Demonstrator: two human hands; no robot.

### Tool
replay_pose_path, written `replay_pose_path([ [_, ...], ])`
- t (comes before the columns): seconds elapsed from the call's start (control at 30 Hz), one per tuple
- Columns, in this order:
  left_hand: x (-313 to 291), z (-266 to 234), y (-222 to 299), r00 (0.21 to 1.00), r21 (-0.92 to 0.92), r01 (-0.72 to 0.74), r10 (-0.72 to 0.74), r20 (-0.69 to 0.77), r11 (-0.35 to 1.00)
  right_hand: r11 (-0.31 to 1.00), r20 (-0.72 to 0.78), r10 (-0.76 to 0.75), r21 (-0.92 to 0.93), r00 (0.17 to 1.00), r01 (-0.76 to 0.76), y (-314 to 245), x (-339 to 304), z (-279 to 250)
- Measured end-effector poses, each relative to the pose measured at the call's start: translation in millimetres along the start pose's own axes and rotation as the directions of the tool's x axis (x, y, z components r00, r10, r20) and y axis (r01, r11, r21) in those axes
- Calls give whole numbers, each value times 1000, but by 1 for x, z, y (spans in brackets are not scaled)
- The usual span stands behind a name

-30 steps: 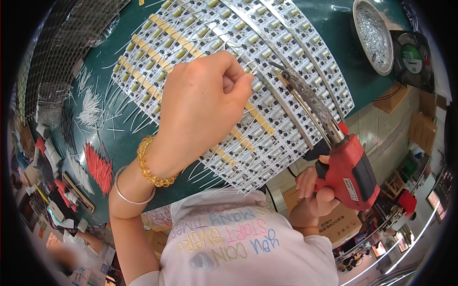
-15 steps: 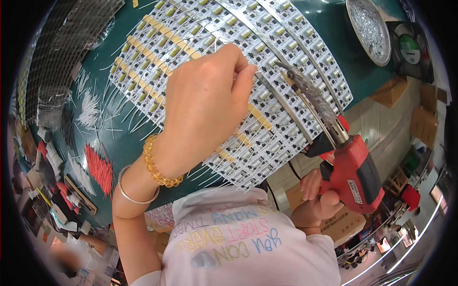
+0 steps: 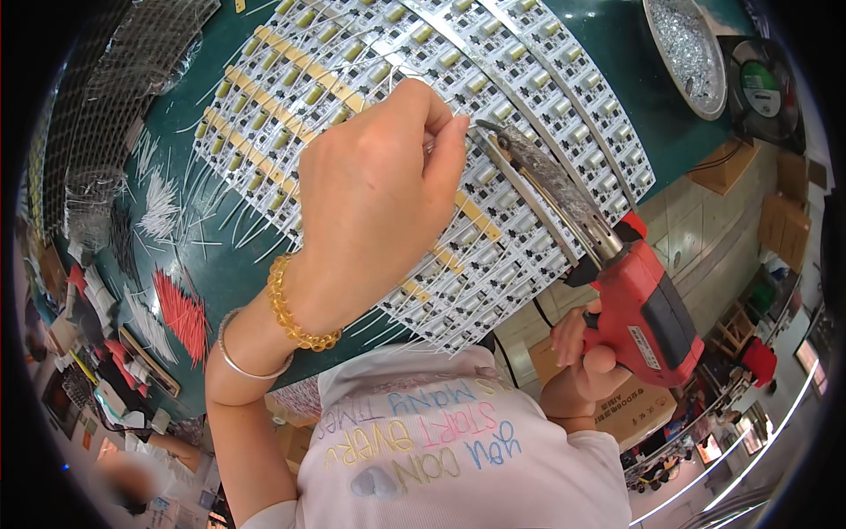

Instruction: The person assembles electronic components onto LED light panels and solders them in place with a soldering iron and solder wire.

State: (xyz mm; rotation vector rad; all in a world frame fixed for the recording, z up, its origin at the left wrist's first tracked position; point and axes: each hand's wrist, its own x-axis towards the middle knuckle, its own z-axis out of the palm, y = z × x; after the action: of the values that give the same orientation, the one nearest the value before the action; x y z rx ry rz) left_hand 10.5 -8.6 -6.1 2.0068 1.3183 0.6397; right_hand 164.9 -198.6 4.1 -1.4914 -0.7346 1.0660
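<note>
My left hand (image 3: 370,194) is closed over a sheet of small white circuit boards (image 3: 529,251), thumb and forefinger pinched. A thin white wire seems to run from the pinch; the fingertips are mostly hidden behind the hand. In my right hand (image 3: 582,353) is a red and black soldering gun (image 3: 650,313), held by its handle. Its dark tip reaches close to the left thumb and forefinger, above the boards. Yellow strips (image 3: 304,62) and metal strips (image 3: 577,115) lie across the sheet, and many white wires stick out along its left and near sides.
On the green table (image 3: 233,273) lie loose white wires (image 3: 161,207), red wires (image 3: 180,309) and black wires (image 3: 122,242). A bowl of shiny bits (image 3: 683,57) and a black spool (image 3: 762,88) stand far right. Netted bundles (image 3: 110,88) lie far left. Cardboard boxes (image 3: 784,220) stand beyond the table's right edge.
The soldering gun has moved left, bringing its tip from over the boards to beside my left fingertips. My left hand has barely shifted and stays pinched.
</note>
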Motion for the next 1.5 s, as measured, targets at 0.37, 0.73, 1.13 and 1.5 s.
replay_pose_path([
  [0.37,-3,3,1,998,73,-44,47,-37,996,997,-2,-46,63,999,46,4,-2,-4],
  [0.73,-6,7,1,995,99,-76,82,-64,992,1000,-5,12,-10,1000,-12,2,0,4],
  [1.13,-6,8,2,991,113,-106,114,-67,988,1000,-2,-12,25,1000,12,5,-4,-5],
  [1.5,-11,5,7,989,58,-134,137,-47,989,999,38,-47,22,998,46,8,-6,-10],
])
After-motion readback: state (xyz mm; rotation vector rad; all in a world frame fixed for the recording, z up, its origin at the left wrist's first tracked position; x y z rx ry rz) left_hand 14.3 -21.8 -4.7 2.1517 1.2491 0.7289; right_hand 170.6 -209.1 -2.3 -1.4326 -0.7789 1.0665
